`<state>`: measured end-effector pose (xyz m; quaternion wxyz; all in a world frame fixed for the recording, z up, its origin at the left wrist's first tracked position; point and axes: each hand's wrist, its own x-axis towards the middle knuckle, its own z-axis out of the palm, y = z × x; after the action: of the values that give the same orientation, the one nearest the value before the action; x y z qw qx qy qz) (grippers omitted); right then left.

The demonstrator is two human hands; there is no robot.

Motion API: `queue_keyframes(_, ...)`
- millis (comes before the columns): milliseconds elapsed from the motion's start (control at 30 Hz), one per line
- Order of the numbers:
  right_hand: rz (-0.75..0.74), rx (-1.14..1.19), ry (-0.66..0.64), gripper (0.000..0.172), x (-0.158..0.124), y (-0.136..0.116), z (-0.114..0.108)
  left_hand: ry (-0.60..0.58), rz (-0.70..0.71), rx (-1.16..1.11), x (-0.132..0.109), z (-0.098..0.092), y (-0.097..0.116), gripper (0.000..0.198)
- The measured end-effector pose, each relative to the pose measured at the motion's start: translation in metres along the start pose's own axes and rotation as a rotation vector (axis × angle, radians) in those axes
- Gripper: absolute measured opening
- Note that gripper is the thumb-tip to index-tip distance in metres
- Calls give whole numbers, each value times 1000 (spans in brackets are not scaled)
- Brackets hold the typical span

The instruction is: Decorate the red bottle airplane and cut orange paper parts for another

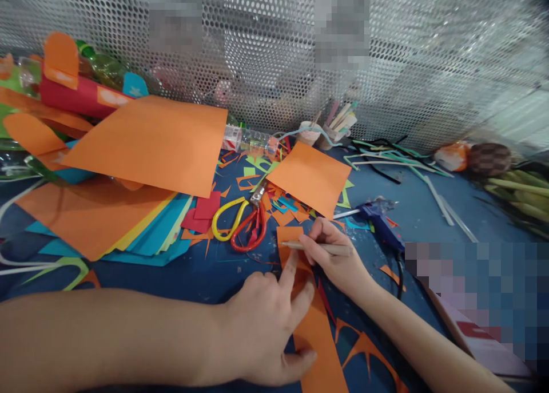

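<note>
Cup w/ asst. sticks at back; R hand w/ pen.

Craft workspace, identified by its contents. Fixtures: blue work surface; perforated metal screen behind. Materials: stack of coloured paper; orange paper strip; green plastic bottle. Tools: scissors, one handle loop yellow, one red; blue glue gun; container of sticks. Decorated piece: red roll bearing orange paper shapes. Litter: scattered paper offcuts. Whether home, school or workshop cannot be told.
</note>
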<state>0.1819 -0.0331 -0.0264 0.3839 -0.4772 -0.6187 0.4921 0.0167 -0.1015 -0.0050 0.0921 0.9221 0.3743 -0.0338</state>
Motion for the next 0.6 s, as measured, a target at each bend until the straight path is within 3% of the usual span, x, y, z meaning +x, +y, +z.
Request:
queue_keyframes(300, 5, -72, 22, 27, 0, 3, 1, -8, 6, 13, 1, 0, 0, 79)
queue_keyframes(600, -60, -229, 195, 27, 3, 3, 0, 38, 8, 10, 0, 5, 0, 77)
